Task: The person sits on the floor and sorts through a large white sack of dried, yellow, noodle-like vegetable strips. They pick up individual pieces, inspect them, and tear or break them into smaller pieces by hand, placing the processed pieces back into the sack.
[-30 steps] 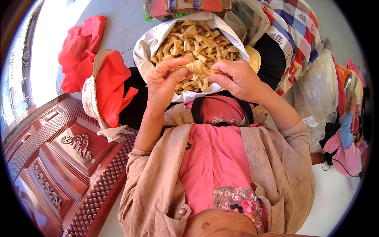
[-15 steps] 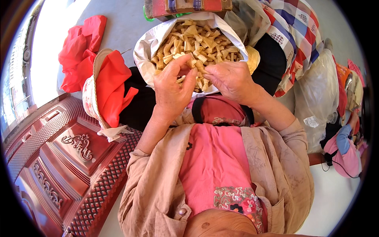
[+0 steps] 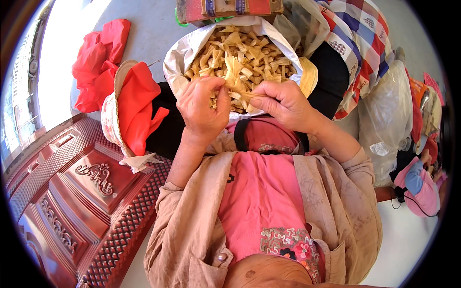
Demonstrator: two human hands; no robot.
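Over a white sack (image 3: 174, 61) full of pale yellow knotted strips (image 3: 261, 53), both my hands work on one such strip (image 3: 234, 77). Its material looks thin and fibrous, perhaps dried husk or bean curd skin; I cannot tell which. My left hand (image 3: 200, 106) is closed, thumb against curled fingers, at the strip's left side. The fingers of my right hand (image 3: 285, 103) pinch a thin twisted end on the right. A flared end of the strip fans out between and beyond the hands. The left fingertips are partly hidden.
Beyond the sack stands a red box (image 3: 225, 10). To the left are a straw hat (image 3: 109, 113) with red cloth (image 3: 134, 110) and a carved reddish-brown panel (image 3: 96, 177). On the right lie a checked bag (image 3: 360, 43) and clear plastic (image 3: 384, 120); another person (image 3: 420, 185) sits farther right.
My left hand has turned and closed, moving slightly left and down. The strip between my hands now shows a flared end, and its right end is drawn out in my right hand.
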